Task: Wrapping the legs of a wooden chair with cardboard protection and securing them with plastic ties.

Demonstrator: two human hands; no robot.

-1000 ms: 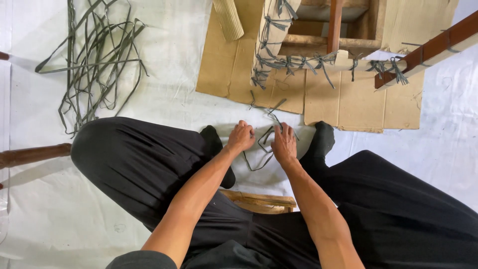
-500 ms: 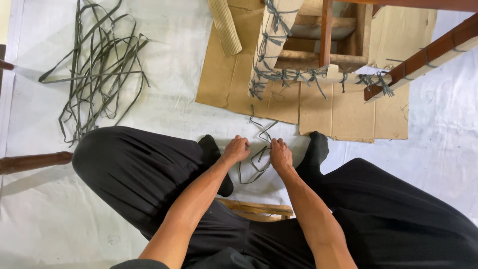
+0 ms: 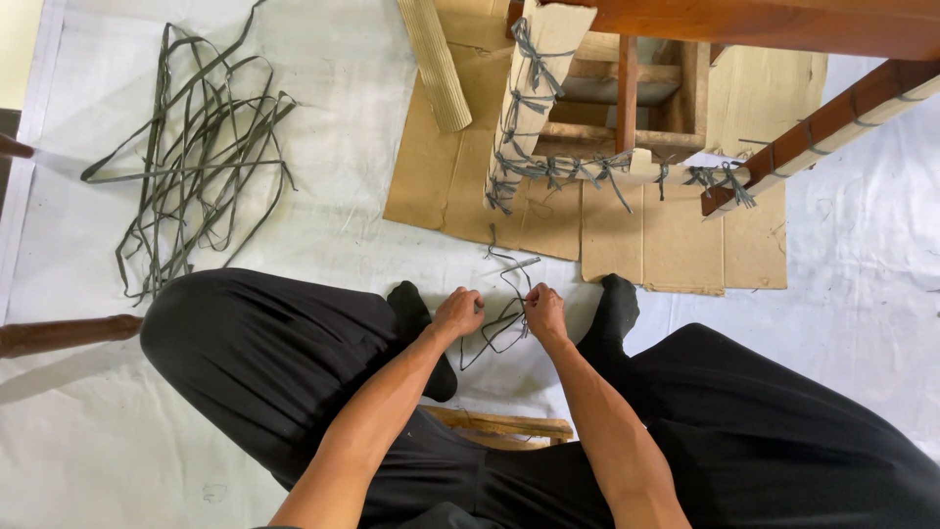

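Between my black-socked feet, my left hand (image 3: 457,312) and my right hand (image 3: 544,311) pinch thin grey-green straps (image 3: 502,320) that loop on the white floor sheet. Both hands have fingers closed on the straps, a short gap apart. The straps trail up toward the cardboard (image 3: 627,230). Beyond the hands stands a wooden furniture frame (image 3: 627,108) with cardboard-wrapped rails tied by knotted grey straps (image 3: 573,172).
A loose pile of long grey straps (image 3: 186,157) lies at the upper left. A corrugated cardboard roll (image 3: 436,64) rests at top centre. A wooden leg (image 3: 64,333) pokes in from the left. A low wooden stool edge (image 3: 499,427) shows between my knees.
The view has shifted, so the floor scene sits lower in frame. My hands have drawn closer together and gathered the straps between them.
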